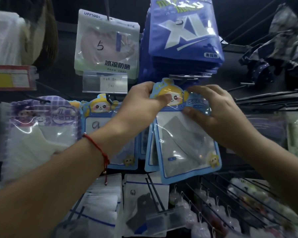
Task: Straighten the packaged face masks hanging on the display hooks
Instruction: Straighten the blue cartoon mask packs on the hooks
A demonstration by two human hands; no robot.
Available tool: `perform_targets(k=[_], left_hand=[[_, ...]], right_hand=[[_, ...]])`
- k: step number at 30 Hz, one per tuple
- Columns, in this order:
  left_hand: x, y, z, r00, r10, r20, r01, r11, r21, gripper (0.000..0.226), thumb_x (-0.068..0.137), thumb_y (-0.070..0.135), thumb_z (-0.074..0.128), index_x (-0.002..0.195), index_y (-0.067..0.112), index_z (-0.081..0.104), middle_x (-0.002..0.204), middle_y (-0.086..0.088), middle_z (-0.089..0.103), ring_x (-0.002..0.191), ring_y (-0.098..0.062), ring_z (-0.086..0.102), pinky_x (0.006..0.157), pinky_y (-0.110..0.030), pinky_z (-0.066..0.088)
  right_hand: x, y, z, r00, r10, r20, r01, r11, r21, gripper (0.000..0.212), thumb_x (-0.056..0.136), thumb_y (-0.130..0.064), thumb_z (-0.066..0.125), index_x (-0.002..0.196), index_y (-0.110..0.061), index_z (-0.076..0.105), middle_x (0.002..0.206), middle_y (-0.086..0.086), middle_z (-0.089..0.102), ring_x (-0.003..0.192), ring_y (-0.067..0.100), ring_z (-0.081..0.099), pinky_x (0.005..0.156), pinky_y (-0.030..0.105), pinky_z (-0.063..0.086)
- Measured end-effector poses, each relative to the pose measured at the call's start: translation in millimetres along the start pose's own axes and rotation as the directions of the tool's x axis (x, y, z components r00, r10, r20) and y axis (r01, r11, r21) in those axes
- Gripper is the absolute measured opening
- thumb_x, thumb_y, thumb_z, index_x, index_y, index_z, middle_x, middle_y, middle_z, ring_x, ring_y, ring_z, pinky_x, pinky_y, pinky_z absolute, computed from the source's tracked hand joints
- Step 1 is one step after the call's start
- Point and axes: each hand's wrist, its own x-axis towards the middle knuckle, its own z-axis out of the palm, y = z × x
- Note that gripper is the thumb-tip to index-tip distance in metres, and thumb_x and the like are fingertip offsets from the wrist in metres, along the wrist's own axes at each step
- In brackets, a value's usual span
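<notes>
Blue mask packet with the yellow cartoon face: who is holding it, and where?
Both hands grip the blue mask packet at its top: left hand at the cartoon header, right hand beside it.

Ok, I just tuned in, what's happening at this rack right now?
A person is tidying a mask display. Both hands hold the top of a blue-bordered children's mask pack with a yellow cartoon face: the left hand pinches the header over the cartoon, and the right hand grips the header's right side. The pack tilts, its bottom swung right, in front of similar packs behind it. A matching pack hangs on the next hook to the left, and blue XL packs hang above.
</notes>
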Motion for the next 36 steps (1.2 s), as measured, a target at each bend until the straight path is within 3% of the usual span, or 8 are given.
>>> perform_targets(k=[5, 8, 11, 15, 20, 26, 31, 36], left_hand=[[-2, 3, 2, 1.0, 0.005, 0.002, -0.004, 0.998, -0.059, 0.025, 0.085, 0.029, 0.076, 0.102, 0.011, 0.07, 0.101, -0.011, 0.075, 0.097, -0.03, 0.07, 0.093, -0.053, 0.054], [-9, 0, -3, 0.996, -0.035, 0.078, 0.042, 0.995, -0.095, 0.021, 0.086, 0.027, 0.077, 0.103, 0.016, 0.072, 0.099, 0.001, 0.077, 0.096, -0.016, 0.073, 0.094, -0.038, 0.056], [-20, -6, -12, 0.989, -0.086, 0.117, 0.095, 0.993, -0.076, 0.016, 0.091, 0.038, 0.066, 0.096, 0.025, 0.073, 0.083, 0.006, 0.076, 0.074, -0.005, 0.069, 0.07, -0.023, 0.056], [-33, -21, -30, 0.953, -0.253, 0.166, 0.279, 0.947, -0.159, 0.019, 0.096, 0.034, 0.06, 0.099, 0.019, 0.072, 0.096, -0.012, 0.077, 0.083, -0.023, 0.071, 0.081, -0.044, 0.058], [-48, -42, -55, 0.961, -0.27, 0.061, 0.275, 0.957, -0.097, 0.031, 0.092, 0.027, 0.07, 0.118, 0.012, 0.067, 0.1, -0.006, 0.077, 0.094, -0.02, 0.074, 0.086, -0.039, 0.057], [-70, -50, -95, 0.974, -0.192, -0.117, 0.181, 0.978, -0.099, 0.027, 0.09, 0.017, 0.07, 0.116, 0.009, 0.069, 0.103, -0.001, 0.077, 0.098, -0.017, 0.074, 0.089, -0.035, 0.059], [-82, -51, -127, 0.973, -0.081, -0.217, 0.076, 0.997, -0.031, 0.028, 0.091, 0.009, 0.068, 0.118, 0.017, 0.067, 0.101, 0.003, 0.078, 0.095, -0.016, 0.074, 0.079, -0.024, 0.059], [-87, -46, -145, 0.987, 0.062, -0.146, -0.039, 0.987, 0.154, 0.031, 0.098, 0.014, 0.061, 0.12, 0.034, 0.064, 0.111, 0.004, 0.073, 0.102, -0.015, 0.071, 0.087, -0.041, 0.058]], right_hand=[[10, 4, -13, 0.999, -0.001, -0.033, 0.006, 0.991, 0.135, 0.045, 0.078, -0.04, 0.076, 0.119, -0.025, 0.065, 0.11, -0.009, 0.05, 0.103, 0.009, 0.051, 0.081, 0.009, 0.039], [7, 5, -18, 0.999, -0.042, -0.022, 0.045, 0.983, 0.176, 0.033, 0.076, -0.033, 0.079, 0.107, -0.026, 0.07, 0.102, -0.006, 0.059, 0.094, 0.01, 0.057, 0.079, 0.023, 0.048], [1, 3, -17, 0.997, -0.063, 0.04, 0.055, 0.984, 0.169, 0.032, 0.078, -0.032, 0.078, 0.108, -0.034, 0.067, 0.097, -0.014, 0.06, 0.09, 0.007, 0.058, 0.075, 0.026, 0.046], [-6, -1, -17, 0.994, -0.098, 0.048, 0.098, 0.995, 0.007, 0.031, 0.081, -0.038, 0.072, 0.11, -0.027, 0.071, 0.086, -0.018, 0.052, 0.077, 0.004, 0.053, 0.066, 0.023, 0.04], [-12, -16, -9, 0.984, -0.164, 0.071, 0.17, 0.982, -0.083, 0.021, 0.083, -0.035, 0.067, 0.095, -0.018, 0.069, 0.082, -0.016, 0.046, 0.069, 0.006, 0.049, 0.059, 0.024, 0.033], [-15, -57, 32, 0.937, -0.308, 0.165, 0.321, 0.945, -0.056, 0.022, 0.095, -0.033, 0.052, 0.1, -0.017, 0.067, 0.112, 0.003, 0.068, 0.098, 0.031, 0.065, 0.079, 0.046, 0.054], [-9, -89, 65, 0.905, -0.379, 0.196, 0.381, 0.924, 0.03, 0.024, 0.096, -0.032, 0.045, 0.099, -0.018, 0.065, 0.147, 0.003, 0.049, 0.126, 0.028, 0.055, 0.096, 0.041, 0.05], [-7, -104, 77, 0.876, -0.443, 0.192, 0.456, 0.889, -0.03, 0.02, 0.097, -0.028, 0.05, 0.098, -0.016, 0.067, 0.156, 0.016, 0.032, 0.142, 0.032, 0.035, 0.112, 0.043, 0.033]])
